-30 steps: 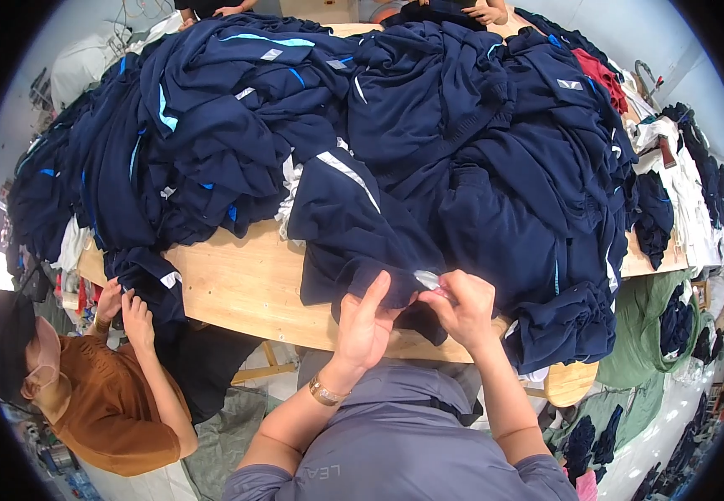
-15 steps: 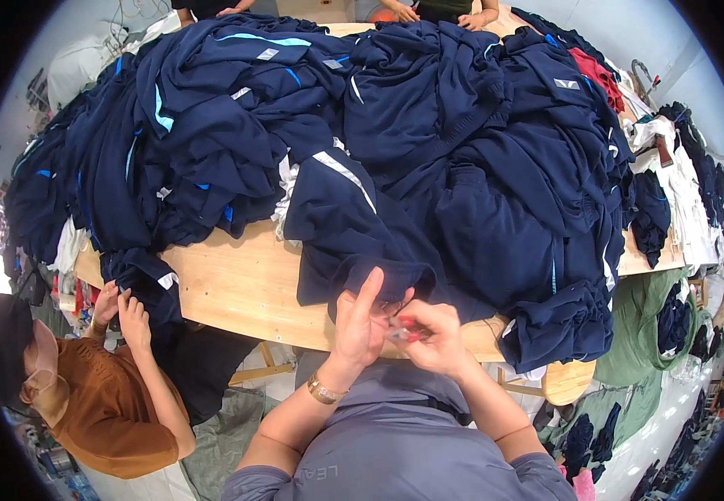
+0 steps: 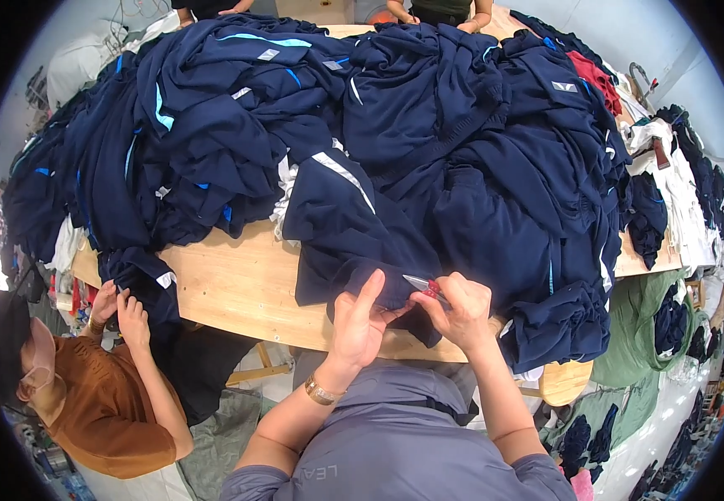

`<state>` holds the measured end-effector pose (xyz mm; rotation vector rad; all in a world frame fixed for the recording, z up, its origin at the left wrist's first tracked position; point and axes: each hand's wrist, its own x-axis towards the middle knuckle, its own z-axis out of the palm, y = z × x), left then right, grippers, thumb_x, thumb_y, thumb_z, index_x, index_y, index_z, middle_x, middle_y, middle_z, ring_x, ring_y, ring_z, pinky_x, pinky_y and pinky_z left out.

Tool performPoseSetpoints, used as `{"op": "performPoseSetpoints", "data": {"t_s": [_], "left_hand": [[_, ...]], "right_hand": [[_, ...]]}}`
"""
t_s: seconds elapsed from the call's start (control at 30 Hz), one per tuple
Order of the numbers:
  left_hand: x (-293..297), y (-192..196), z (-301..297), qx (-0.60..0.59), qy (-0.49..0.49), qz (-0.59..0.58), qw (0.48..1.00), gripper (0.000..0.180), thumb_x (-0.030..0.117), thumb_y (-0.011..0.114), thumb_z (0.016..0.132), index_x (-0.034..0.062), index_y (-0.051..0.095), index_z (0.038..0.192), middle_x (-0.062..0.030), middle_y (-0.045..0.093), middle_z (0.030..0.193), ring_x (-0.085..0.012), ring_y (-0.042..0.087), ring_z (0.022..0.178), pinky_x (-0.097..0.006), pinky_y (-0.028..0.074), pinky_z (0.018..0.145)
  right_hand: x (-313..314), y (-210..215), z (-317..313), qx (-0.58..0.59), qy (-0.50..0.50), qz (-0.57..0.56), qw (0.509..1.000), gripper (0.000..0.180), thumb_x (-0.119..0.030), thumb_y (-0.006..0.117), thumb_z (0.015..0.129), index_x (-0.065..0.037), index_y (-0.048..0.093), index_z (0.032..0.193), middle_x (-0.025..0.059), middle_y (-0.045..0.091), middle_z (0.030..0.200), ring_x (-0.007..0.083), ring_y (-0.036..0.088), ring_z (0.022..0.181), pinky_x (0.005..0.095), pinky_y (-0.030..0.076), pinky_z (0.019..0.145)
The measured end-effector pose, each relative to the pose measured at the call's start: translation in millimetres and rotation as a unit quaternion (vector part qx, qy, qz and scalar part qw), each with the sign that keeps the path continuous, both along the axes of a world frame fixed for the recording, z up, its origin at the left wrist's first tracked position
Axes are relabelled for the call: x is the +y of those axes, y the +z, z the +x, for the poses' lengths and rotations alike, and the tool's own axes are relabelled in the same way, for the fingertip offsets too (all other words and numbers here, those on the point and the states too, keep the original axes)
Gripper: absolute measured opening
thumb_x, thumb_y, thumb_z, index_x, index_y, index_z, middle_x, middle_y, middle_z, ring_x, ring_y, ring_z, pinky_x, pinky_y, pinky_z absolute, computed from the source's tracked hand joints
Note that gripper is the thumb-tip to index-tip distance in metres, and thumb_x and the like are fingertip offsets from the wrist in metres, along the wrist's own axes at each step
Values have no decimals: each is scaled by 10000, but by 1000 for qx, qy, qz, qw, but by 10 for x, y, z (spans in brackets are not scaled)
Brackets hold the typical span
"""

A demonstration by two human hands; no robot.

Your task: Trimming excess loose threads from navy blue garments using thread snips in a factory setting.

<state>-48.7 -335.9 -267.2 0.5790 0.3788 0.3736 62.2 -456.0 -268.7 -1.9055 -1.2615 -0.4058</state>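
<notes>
A navy garment [image 3: 354,230] with a white stripe lies across the near edge of the table, one end of it at my hands. My left hand [image 3: 352,332] grips that end from the near side, with its thumb pointing up and its fingertips partly hidden by the cloth. In my right hand [image 3: 460,316] are small thread snips [image 3: 425,287] with red handles. Their pale blades point up and left, just over the cloth and a little right of my left thumb.
Big heaps of navy garments [image 3: 212,134] cover much of the wooden table [image 3: 237,284]. At left a co-worker in a brown shirt [image 3: 111,401] handles navy cloth. Other people's hands show at the far edge. A green sack [image 3: 629,334] stands at right.
My right hand has moved right and slightly up, away from my left hand, and the snips have turned so the blades now show. The left hand stays nearly in place.
</notes>
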Motion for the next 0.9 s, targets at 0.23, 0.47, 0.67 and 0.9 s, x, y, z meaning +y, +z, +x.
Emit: {"op": "performPoseSetpoints", "data": {"t_s": [0.23, 0.47, 0.67, 0.9], "left_hand": [[-34, 5, 10, 2, 5, 24, 1000, 225, 194, 498, 928, -8, 591, 959, -110, 633, 944, -179, 625, 860, -336, 540, 776], [-42, -7, 13, 12, 15, 33, 999, 200, 178, 502, 926, -1, 586, 953, -103, 629, 937, -171, 623, 845, -337, 542, 771], [-33, -11, 23, 12, 21, 39, 999, 199, 175, 507, 924, -4, 593, 929, -96, 629, 927, -168, 623, 830, -347, 547, 760], [-121, -13, 22, 2, 20, 82, 996, 202, 174, 517, 921, -4, 611, 931, -79, 631, 919, -150, 619, 828, -337, 544, 769]], "right_hand": [[5, 38, 30, -20, -1, -24, 1000, 352, -290, 777, 647, -68, 505, 620, 28, 434, 543, 179, 455, 412, 282, 352, 402], [-32, 69, 50, -18, 20, -35, 999, 348, -267, 784, 635, -53, 510, 623, 50, 427, 535, 203, 448, 424, 288, 336, 409], [-41, 40, 22, 158, -7, 11, 987, 314, -242, 772, 683, -24, 550, 726, 51, 535, 609, 168, 542, 477, 245, 413, 451], [126, 126, -4, 172, 110, 61, 977, 342, 72, 628, 692, -20, 588, 1019, 84, 601, 728, 154, 592, 552, 236, 462, 515]]}}
